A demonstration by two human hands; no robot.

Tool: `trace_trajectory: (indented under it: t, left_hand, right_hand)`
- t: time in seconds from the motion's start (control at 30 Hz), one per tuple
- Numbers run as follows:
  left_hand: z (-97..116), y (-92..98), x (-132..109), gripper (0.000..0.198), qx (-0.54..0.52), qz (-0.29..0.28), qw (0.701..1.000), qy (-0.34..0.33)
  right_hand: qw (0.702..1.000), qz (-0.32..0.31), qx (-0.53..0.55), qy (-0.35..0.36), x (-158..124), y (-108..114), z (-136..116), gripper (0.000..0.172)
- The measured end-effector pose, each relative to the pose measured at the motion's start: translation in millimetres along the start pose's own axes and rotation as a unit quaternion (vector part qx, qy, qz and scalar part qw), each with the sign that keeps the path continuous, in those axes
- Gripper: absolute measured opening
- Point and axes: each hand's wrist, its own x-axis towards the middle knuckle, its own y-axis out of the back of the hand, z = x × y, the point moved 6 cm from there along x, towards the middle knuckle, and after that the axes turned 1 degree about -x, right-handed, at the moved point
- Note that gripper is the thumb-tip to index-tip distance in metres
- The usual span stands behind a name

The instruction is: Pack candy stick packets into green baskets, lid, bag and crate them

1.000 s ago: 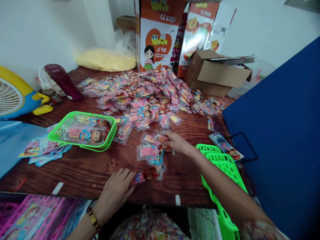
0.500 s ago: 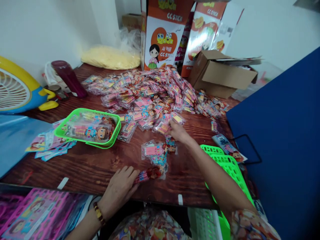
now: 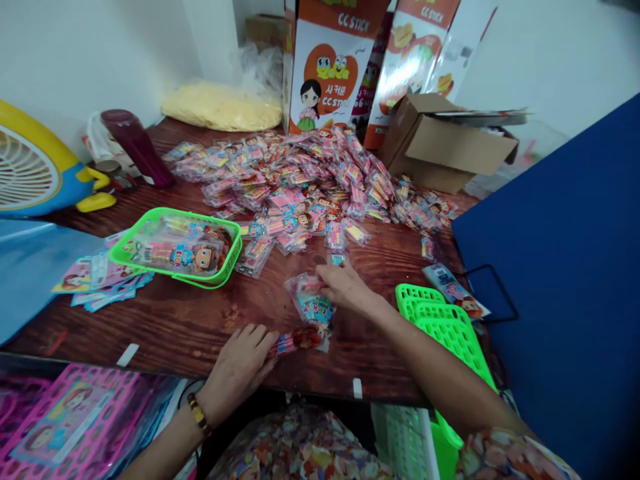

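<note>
My left hand (image 3: 245,357) is closed around a small stack of clear plastic packets (image 3: 297,339) near the table's front edge, their cartoon-girl ends sticking out to the right. My right hand (image 3: 347,287) reaches over a loose heap of packets (image 3: 317,308) just beyond that stack. Its fingertips pinch a packet (image 3: 311,285) with pink sticks, partly covered by the fingers. Behind both hands spreads a big pile of the same packets (image 3: 300,173), printed pink, blue and yellow. To the left stands a green basket (image 3: 150,265) with several packets in it.
Printed cards (image 3: 103,277) lie left of the basket. Stacked green baskets (image 3: 445,327) stand at the right edge beside a blue panel (image 3: 560,267). An opened cardboard box (image 3: 440,150), a purple bottle (image 3: 137,150) and a yellow-blue fan (image 3: 35,167) surround the pile.
My right hand has come back from the big pile toward me and to the left, over the loose heap, with a packet. My left hand stays on its stack.
</note>
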Motion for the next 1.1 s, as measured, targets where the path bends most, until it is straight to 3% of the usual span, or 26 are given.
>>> trace_trajectory:
  t: [0.07,0.17,0.3,0.37,0.4,0.47,0.57,0.7,0.83,0.97,1.1]
  left_hand:
    - [0.1,1.0,-0.8,0.022,-0.007,-0.004,1.000,-0.004]
    - [1.3,2.8,-2.2,0.021,-0.019,-0.010,0.999,-0.026]
    - [5.1,2.3,-0.7,0.021,-0.027,-0.018,0.998,-0.061]
    - [10.1,1.9,4.4,0.018,-0.027,-0.022,0.997,-0.069]
    - [14.5,2.0,8.2,0.019,-0.029,-0.024,0.996,-0.075]
    - [26.7,2.4,18.1,0.025,-0.027,-0.030,0.996,-0.083]
    - [50.9,-0.7,36.2,0.029,-0.006,-0.054,0.996,-0.074]
    - [93.6,-5.9,55.5,0.022,-0.028,-0.039,0.994,-0.094]
    - [123.7,-10.1,60.6,0.017,-0.064,-0.016,0.992,-0.110]
    - [124.1,-10.9,56.5,0.011,-0.070,-0.029,0.991,-0.112]
    - [97.5,-4.2,48.7,0.015,-0.042,-0.044,0.995,-0.081]
  right_hand:
    - [0.986,0.053,0.137,-0.082,-12.4,9.0,34.1,0.028]
    - [0.903,0.128,0.377,-0.158,-43.3,6.1,66.1,0.040]
    - [0.787,0.094,0.566,-0.225,-85.2,-36.4,52.7,0.046]
    - [0.758,0.078,0.598,-0.249,-96.2,-58.5,38.8,0.045]
    - [0.761,0.078,0.590,-0.257,-97.4,-66.4,34.5,0.043]
    - [0.799,0.089,0.531,-0.267,-91.6,-73.9,34.2,0.039]
    - [0.844,0.098,0.454,-0.267,-67.2,-70.9,47.3,0.036]
    - [0.850,0.083,0.464,-0.236,-36.7,-53.9,67.0,0.037]
    - [0.848,0.098,0.472,-0.219,-42.6,-31.4,75.0,0.042]
    - [0.852,0.054,0.495,-0.162,-55.6,-27.1,55.1,0.048]
    - [0.921,0.004,0.355,-0.163,-46.9,-36.8,33.8,0.047]
